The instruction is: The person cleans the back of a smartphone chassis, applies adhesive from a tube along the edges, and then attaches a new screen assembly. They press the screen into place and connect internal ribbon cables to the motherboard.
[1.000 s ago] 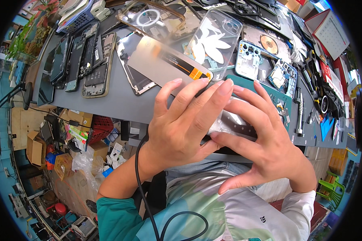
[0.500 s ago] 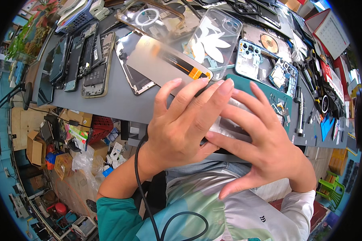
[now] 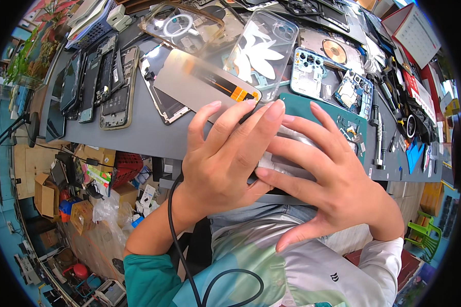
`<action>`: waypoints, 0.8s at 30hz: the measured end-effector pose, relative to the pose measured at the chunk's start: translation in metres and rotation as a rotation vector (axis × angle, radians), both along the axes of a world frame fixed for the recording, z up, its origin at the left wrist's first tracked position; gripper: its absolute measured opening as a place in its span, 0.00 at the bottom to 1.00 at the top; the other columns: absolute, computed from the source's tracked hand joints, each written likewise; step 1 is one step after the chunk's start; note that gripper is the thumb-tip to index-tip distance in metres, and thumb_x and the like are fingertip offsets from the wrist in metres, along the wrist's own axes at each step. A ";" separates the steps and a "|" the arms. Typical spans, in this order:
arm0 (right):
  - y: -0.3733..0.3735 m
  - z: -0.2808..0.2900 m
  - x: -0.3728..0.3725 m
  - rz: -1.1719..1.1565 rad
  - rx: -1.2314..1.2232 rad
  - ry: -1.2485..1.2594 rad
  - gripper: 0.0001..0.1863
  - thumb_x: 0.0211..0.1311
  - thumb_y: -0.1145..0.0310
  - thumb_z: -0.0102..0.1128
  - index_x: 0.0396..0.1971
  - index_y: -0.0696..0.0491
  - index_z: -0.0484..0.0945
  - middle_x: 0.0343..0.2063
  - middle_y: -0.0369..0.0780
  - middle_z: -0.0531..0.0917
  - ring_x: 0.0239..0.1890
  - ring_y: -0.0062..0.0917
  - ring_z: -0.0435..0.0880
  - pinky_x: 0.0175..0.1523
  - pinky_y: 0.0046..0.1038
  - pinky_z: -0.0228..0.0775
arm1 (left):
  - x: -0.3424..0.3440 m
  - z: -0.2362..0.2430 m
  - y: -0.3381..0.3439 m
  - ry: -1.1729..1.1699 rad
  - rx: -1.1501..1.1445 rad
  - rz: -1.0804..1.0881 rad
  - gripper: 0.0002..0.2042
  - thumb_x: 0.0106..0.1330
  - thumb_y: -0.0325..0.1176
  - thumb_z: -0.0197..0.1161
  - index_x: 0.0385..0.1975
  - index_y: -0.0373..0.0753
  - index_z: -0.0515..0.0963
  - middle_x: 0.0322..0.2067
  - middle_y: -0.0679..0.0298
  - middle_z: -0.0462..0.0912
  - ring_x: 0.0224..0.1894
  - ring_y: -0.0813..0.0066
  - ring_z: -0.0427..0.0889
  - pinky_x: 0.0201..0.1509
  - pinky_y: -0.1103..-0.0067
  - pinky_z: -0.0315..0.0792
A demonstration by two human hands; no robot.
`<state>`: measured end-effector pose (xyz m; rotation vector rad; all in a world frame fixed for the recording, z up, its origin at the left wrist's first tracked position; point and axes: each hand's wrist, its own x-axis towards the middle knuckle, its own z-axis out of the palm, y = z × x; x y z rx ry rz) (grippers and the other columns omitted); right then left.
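My left hand (image 3: 228, 161) is curled over a flat silvery object (image 3: 289, 163) with a dark edge, mostly hidden beneath both hands at the desk's front edge; I cannot make out what it is. My right hand (image 3: 328, 174) lies across the same object, fingers spread and touching it, its thumb stretched down toward my shirt. Just beyond my left fingertips is a translucent grey panel (image 3: 189, 79) with an orange flex strip. Under and behind my right fingers lies a teal mat (image 3: 297, 105) with small parts. A black cable (image 3: 171, 225) hangs beside my left wrist.
The grey desk (image 3: 153, 143) holds stacked opened phones (image 3: 119, 92), a clear case (image 3: 261, 41) with white petals, phone frames (image 3: 307, 74), tools (image 3: 379, 138), a blue basket (image 3: 87, 33) and a desk calendar (image 3: 412, 28). Below left are boxes (image 3: 46, 194) and a red basket (image 3: 128, 169).
The view has shifted a little, moving the desk items slightly left. My right fingers have spread slightly, and my hands remain on the silvery object.
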<state>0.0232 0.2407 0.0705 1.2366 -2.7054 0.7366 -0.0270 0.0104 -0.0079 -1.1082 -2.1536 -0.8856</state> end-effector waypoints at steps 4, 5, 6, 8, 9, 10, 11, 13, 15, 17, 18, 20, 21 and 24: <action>0.009 0.005 0.001 0.025 -0.015 0.012 0.49 0.42 0.26 0.77 0.55 0.53 0.89 0.62 0.45 0.82 0.68 0.52 0.76 0.76 0.67 0.55 | 0.002 0.006 -0.002 -0.036 -0.020 -0.015 0.43 0.57 0.43 0.74 0.74 0.37 0.69 0.63 0.59 0.85 0.61 0.60 0.82 0.70 0.56 0.63; 0.009 0.004 0.000 0.024 -0.034 0.009 0.49 0.42 0.26 0.77 0.55 0.53 0.89 0.61 0.44 0.82 0.68 0.52 0.76 0.76 0.67 0.56 | 0.002 0.006 -0.002 -0.039 -0.019 -0.015 0.43 0.56 0.43 0.75 0.75 0.37 0.69 0.63 0.59 0.84 0.61 0.60 0.82 0.70 0.56 0.63; 0.009 0.003 0.001 0.022 -0.053 0.005 0.49 0.42 0.26 0.77 0.55 0.54 0.88 0.61 0.44 0.83 0.67 0.52 0.77 0.75 0.67 0.56 | 0.002 0.006 -0.001 -0.043 -0.018 -0.017 0.44 0.55 0.43 0.75 0.75 0.37 0.68 0.63 0.59 0.84 0.61 0.60 0.82 0.70 0.56 0.63; 0.006 0.001 0.000 0.012 -0.083 0.003 0.49 0.42 0.26 0.77 0.54 0.54 0.88 0.60 0.43 0.84 0.66 0.51 0.78 0.75 0.66 0.58 | 0.001 0.006 -0.001 -0.035 -0.014 -0.016 0.45 0.54 0.43 0.76 0.75 0.37 0.68 0.63 0.58 0.84 0.61 0.60 0.82 0.70 0.56 0.63; 0.004 0.000 0.000 0.008 -0.089 0.004 0.49 0.42 0.27 0.77 0.54 0.55 0.88 0.59 0.43 0.84 0.65 0.51 0.78 0.75 0.66 0.58 | 0.001 0.005 -0.001 -0.028 -0.011 -0.013 0.45 0.54 0.43 0.76 0.75 0.37 0.68 0.63 0.58 0.84 0.61 0.59 0.82 0.70 0.56 0.63; 0.001 -0.001 0.000 0.001 -0.075 0.010 0.50 0.41 0.27 0.77 0.54 0.55 0.88 0.59 0.43 0.84 0.65 0.51 0.79 0.75 0.66 0.59 | 0.000 0.003 0.000 -0.013 -0.005 -0.010 0.45 0.54 0.43 0.76 0.75 0.37 0.68 0.63 0.58 0.84 0.62 0.59 0.82 0.70 0.56 0.63; 0.001 -0.001 0.000 0.000 -0.072 0.017 0.50 0.41 0.27 0.78 0.53 0.56 0.89 0.58 0.43 0.85 0.64 0.50 0.79 0.74 0.66 0.59 | 0.000 0.003 0.000 -0.009 -0.003 -0.011 0.45 0.54 0.43 0.77 0.75 0.37 0.69 0.63 0.58 0.84 0.61 0.59 0.82 0.70 0.56 0.63; 0.003 0.000 0.000 0.006 -0.074 0.031 0.49 0.40 0.26 0.78 0.51 0.56 0.89 0.56 0.43 0.85 0.62 0.49 0.80 0.74 0.65 0.61 | 0.000 0.002 0.000 -0.011 -0.002 -0.014 0.45 0.53 0.45 0.77 0.74 0.37 0.69 0.63 0.58 0.84 0.61 0.59 0.82 0.70 0.56 0.63; 0.009 0.003 0.000 0.010 -0.098 0.051 0.45 0.42 0.29 0.79 0.48 0.55 0.88 0.54 0.44 0.85 0.60 0.47 0.81 0.73 0.64 0.63 | 0.000 0.005 -0.002 -0.013 -0.040 -0.018 0.47 0.56 0.51 0.76 0.75 0.35 0.66 0.61 0.57 0.86 0.62 0.58 0.81 0.71 0.56 0.62; 0.017 0.004 0.001 -0.017 -0.146 0.074 0.36 0.50 0.36 0.78 0.45 0.54 0.88 0.51 0.44 0.86 0.56 0.44 0.83 0.71 0.62 0.66 | -0.001 0.011 -0.004 -0.006 -0.112 -0.019 0.50 0.62 0.59 0.75 0.76 0.30 0.61 0.58 0.55 0.89 0.63 0.58 0.80 0.73 0.58 0.60; 0.020 0.002 0.003 -0.041 -0.178 0.084 0.32 0.54 0.39 0.78 0.44 0.54 0.87 0.50 0.44 0.86 0.54 0.43 0.83 0.70 0.61 0.68 | -0.001 0.011 -0.004 -0.004 -0.115 -0.014 0.51 0.62 0.61 0.74 0.76 0.30 0.60 0.58 0.55 0.89 0.63 0.58 0.80 0.73 0.58 0.60; 0.021 -0.006 0.006 -0.097 -0.201 0.095 0.23 0.62 0.48 0.74 0.43 0.54 0.86 0.49 0.45 0.86 0.51 0.41 0.85 0.69 0.59 0.71 | -0.001 0.011 -0.004 0.000 -0.122 -0.007 0.54 0.60 0.65 0.73 0.76 0.30 0.60 0.58 0.56 0.89 0.63 0.58 0.80 0.73 0.58 0.60; 0.020 -0.004 0.006 -0.105 -0.180 0.097 0.20 0.66 0.52 0.72 0.44 0.55 0.86 0.49 0.46 0.86 0.51 0.41 0.87 0.69 0.58 0.72 | -0.001 0.010 -0.003 -0.020 -0.080 -0.017 0.52 0.57 0.61 0.75 0.75 0.32 0.64 0.59 0.56 0.88 0.61 0.58 0.80 0.72 0.57 0.62; 0.007 -0.002 0.011 -0.086 -0.073 0.134 0.20 0.68 0.55 0.70 0.46 0.57 0.86 0.52 0.49 0.87 0.55 0.42 0.88 0.69 0.56 0.73 | -0.001 0.005 -0.001 -0.027 -0.001 -0.025 0.49 0.50 0.53 0.78 0.73 0.35 0.71 0.60 0.58 0.85 0.59 0.57 0.81 0.68 0.55 0.66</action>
